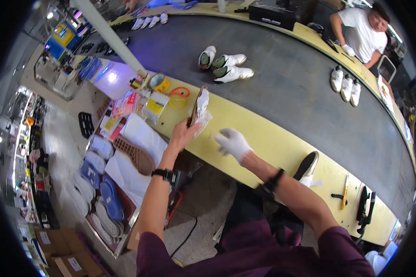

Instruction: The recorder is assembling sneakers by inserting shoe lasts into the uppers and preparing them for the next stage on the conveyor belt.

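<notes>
My bare left hand is closed on a brown, narrow piece like a shoe sole seen on edge, with crumpled white paper along its right side. It is held up over the near edge of the yellow bench. My right hand, in a white glove, hovers to the right of it with nothing in its slightly blurred, parted fingers. A white shoe with a dark opening stands on the bench beyond my right forearm. Below my left hand, a brown patterned sole lies on white sheets.
White shoes stand on the dark conveyor belt, with more near a co-worker across it. Yellow tape and orange-handled scissors lie left; a yellow cutter lies right. A tray of blue and white soles is at lower left.
</notes>
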`<action>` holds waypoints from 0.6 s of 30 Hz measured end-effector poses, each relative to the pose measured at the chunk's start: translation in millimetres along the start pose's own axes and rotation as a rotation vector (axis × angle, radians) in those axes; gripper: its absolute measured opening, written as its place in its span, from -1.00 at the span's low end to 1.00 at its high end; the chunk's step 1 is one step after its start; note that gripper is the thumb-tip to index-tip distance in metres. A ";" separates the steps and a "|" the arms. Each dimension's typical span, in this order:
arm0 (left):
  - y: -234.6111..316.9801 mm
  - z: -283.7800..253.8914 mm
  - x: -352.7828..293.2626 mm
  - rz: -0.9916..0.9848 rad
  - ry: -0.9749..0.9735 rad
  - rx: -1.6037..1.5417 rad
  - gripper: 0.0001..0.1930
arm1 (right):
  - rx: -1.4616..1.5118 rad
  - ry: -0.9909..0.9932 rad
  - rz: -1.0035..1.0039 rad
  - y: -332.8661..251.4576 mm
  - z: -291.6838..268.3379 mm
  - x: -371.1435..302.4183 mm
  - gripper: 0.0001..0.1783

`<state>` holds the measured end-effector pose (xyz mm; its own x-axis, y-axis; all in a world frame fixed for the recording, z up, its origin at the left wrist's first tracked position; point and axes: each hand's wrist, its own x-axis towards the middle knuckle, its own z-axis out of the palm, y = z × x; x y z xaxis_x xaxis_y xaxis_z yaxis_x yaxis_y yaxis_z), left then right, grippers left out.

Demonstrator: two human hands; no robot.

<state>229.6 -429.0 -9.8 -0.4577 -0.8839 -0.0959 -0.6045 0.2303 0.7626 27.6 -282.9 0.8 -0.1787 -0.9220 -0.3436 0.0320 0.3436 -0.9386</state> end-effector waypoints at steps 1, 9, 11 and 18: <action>11.1 14.0 4.6 -0.002 0.003 0.029 -0.37 | 0.084 0.046 0.098 -3.4 10.3 31.5 -0.34; -40.0 -4.7 -23.2 -0.100 0.183 -0.183 -0.35 | -0.629 0.239 -0.255 31.1 42.4 82.1 -0.64; -48.0 -3.0 -7.8 -0.083 0.245 -0.001 -0.32 | -0.632 0.182 -0.181 33.4 24.0 58.3 -0.67; 2.9 47.5 -3.0 0.114 0.453 0.813 -0.11 | -0.327 0.326 -0.066 4.8 -82.8 -39.8 -0.75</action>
<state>198.2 -406.4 -37.7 -0.3483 -0.8732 0.3408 -0.9199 0.3882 0.0547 -46.5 -229.8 12.5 -0.4716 -0.8573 -0.2064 -0.2923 0.3728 -0.8807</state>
